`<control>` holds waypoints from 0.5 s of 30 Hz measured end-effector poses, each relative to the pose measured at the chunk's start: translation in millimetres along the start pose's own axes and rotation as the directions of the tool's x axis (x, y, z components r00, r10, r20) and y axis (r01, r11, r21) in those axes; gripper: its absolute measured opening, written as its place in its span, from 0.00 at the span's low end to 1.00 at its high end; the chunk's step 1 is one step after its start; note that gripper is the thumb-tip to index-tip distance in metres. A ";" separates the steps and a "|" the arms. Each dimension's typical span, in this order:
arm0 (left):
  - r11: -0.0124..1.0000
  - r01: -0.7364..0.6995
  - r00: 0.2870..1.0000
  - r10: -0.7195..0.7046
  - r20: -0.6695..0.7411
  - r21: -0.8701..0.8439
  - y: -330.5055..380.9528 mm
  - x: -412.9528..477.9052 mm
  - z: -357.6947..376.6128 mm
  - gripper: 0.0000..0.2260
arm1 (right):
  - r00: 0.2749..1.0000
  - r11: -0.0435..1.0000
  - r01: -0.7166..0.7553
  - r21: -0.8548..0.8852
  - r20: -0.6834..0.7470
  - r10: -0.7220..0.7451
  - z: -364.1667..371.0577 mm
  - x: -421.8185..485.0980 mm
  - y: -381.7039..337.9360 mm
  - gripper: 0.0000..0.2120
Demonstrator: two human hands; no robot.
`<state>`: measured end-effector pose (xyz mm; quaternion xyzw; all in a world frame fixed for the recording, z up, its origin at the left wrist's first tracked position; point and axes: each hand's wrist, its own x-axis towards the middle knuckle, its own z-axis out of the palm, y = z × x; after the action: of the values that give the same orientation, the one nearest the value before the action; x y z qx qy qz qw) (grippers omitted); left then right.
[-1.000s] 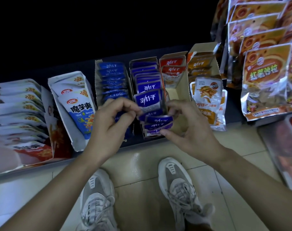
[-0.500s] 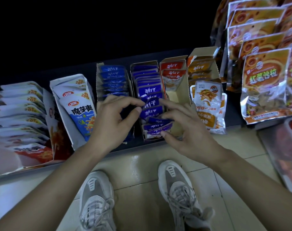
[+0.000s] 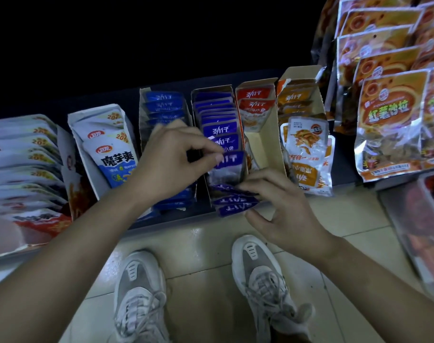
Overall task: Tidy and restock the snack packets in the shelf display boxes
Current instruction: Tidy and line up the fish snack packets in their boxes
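The shelf (image 3: 344, 167) spans the frame. Its rear lies in darkness and nothing can be made out there.

Orange bags (image 3: 389, 115) overlap at the right. The top and right frame edges cut them off, so no count is possible. White packets (image 3: 20, 154) at the far left are cut off by the left edge.

Four narrow cardboard display boxes (image 3: 265, 142) stand side by side on the shelf: blue, purple, red, orange. The left hand (image 3: 171, 159) hides much of the blue one. Two shoes (image 3: 139, 288) stand on the floor tiles below.

Left hand: thumb and forefinger pinch one held packet (image 3: 229, 160) by its upper left edge. The packet stands upright midway along the purple box (image 3: 211, 89), and its lower half is blurred.

Right hand (image 3: 285, 209): positioned at that box's open front. The fingers (image 3: 250, 185) curl over the top of three flat packets (image 3: 235, 200) and the thumb sits against the lowest, gripping the stack.

The upright purple packets behind overlap too closely to count.
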<state>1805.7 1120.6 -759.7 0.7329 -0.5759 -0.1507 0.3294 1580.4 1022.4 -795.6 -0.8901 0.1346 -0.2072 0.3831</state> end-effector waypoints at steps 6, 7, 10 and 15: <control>0.975 0.026 1.000 -0.027 0.002 -0.220 -0.3 -12.8 -1.9 0.13 | 0.998 0.999 0.006 -0.041 -0.057 -0.009 2.6 -4.2 0.1 0.14; 0.992 0.010 0.999 -0.016 -0.046 -0.128 -1.5 -9.7 -1.0 0.12 | 0.999 0.999 0.000 -0.046 -0.053 -0.003 3.0 -4.5 -0.4 0.15; 0.998 0.024 0.997 -0.019 -0.080 0.062 -5.4 1.8 0.0 0.14 | 0.999 0.998 -0.022 -0.063 -0.047 0.019 4.6 -5.4 -1.8 0.18; 0.999 0.034 0.999 -0.034 0.027 -0.003 -0.9 9.3 -4.2 0.17 | 0.998 0.998 -0.058 -0.013 -0.024 0.058 4.4 -5.2 -2.3 0.23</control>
<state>1811.6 1113.2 -755.7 0.7399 -0.5675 -0.1671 0.3202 1578.1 1028.8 -798.0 -0.8859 0.1661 -0.2054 0.3813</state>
